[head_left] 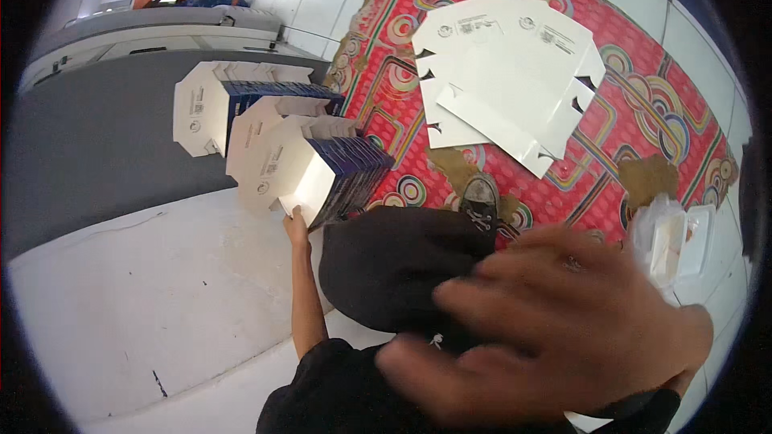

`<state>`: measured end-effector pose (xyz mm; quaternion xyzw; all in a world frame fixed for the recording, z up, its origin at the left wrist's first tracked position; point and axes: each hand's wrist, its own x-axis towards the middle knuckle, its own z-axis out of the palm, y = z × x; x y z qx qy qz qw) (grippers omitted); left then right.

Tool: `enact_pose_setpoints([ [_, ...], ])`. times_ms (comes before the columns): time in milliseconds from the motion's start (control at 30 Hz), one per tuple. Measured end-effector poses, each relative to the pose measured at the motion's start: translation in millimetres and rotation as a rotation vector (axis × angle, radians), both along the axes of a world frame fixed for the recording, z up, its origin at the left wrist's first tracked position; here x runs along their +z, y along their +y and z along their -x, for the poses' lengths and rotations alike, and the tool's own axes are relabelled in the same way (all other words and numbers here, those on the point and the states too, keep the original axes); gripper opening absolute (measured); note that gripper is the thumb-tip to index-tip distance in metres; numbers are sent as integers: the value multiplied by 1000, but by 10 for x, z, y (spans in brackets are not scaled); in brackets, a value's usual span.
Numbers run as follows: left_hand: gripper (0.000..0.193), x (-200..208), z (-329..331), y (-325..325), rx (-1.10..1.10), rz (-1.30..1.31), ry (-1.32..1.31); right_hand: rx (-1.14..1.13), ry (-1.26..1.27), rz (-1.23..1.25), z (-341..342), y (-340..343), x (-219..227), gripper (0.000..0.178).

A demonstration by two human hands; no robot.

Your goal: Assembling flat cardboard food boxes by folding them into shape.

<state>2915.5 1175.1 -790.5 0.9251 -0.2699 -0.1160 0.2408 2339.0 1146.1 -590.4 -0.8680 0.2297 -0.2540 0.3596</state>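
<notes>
My left hand [296, 227] reaches out to the left, its fingers closed at the near lower corner of a folded carton [310, 185]. That carton is white inside and dark blue outside, at the front of a row of nested cartons [354, 169]. Close to the camera, my right hand [555, 321] looms large and blurred over my lap. Its fingers are apart, with nothing seen in them. Ahead on the floor, flat white carton blanks [515, 72] lie overlapped, with small dark notches along their sides.
A second row of nested cartons [277, 96] stands behind the first. Beneath the blanks is a worn red patterned mat [643, 161]. A white foam food box [696, 241] and clear plastic bag [653, 233] sit at right. My shoe [481, 201] rests by the mat's middle.
</notes>
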Motion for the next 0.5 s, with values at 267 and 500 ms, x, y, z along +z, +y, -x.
enact_pose_setpoints([
  [267, 38, 58, -327, 28, -65, 106, 19, -167, 178, 33, -320, 175, 175, 35],
  [500, 36, 35, -1, 88, -70, 170, -1, -364, 240, -122, -191, 266, 260, 38],
])
